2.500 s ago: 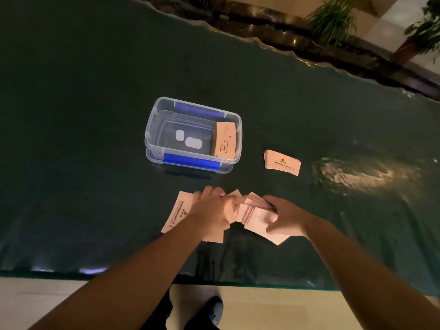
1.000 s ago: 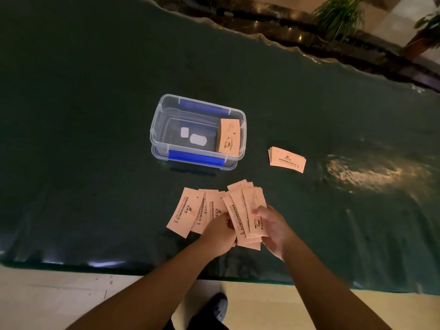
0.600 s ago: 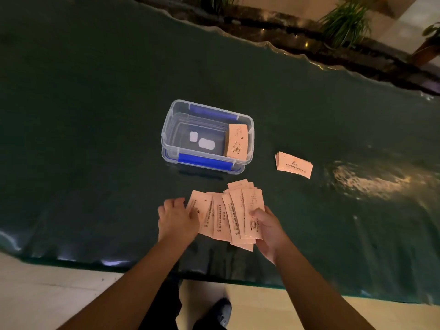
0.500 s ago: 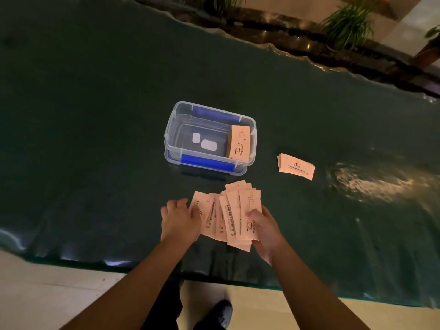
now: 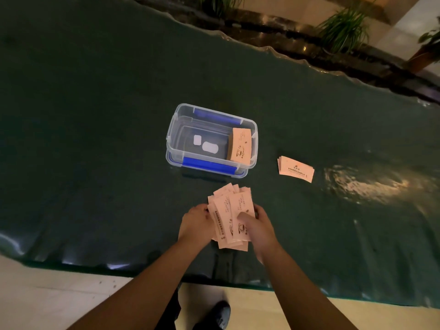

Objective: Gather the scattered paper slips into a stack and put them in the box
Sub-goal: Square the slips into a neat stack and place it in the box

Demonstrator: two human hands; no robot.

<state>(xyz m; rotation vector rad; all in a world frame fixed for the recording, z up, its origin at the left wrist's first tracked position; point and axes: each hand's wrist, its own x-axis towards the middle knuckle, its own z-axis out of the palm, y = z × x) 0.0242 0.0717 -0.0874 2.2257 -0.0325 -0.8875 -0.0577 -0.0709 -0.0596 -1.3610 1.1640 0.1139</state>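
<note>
Dark green, glossy bench (image 5: 95, 139) throughout, with work going on near its front edge. Furthest left of the task things: clear plastic box with blue latches (image 5: 176, 129), open, one squared pack of pink slips (image 5: 240, 145) already leaning inside at its right end. Below it, left hand (image 5: 194, 226) curled against the left edge of the loose fan of pink paper slips (image 5: 229, 210), pressing inward. Right hand (image 5: 256, 227) closed on the same bundle, thumb on top, fingers underneath. Bundle still uneven, corners splayed at the far end, long axis running away from the body and pointing almost straight at the box. Box just beyond the slips, slightly left, about equally near to either hand. Probably squaring comes first, then a short forward carry. Further right, well apart, a second small pile of pink slips (image 5: 296, 169) lying crosswise on the bench, nearer the right hand.
</note>
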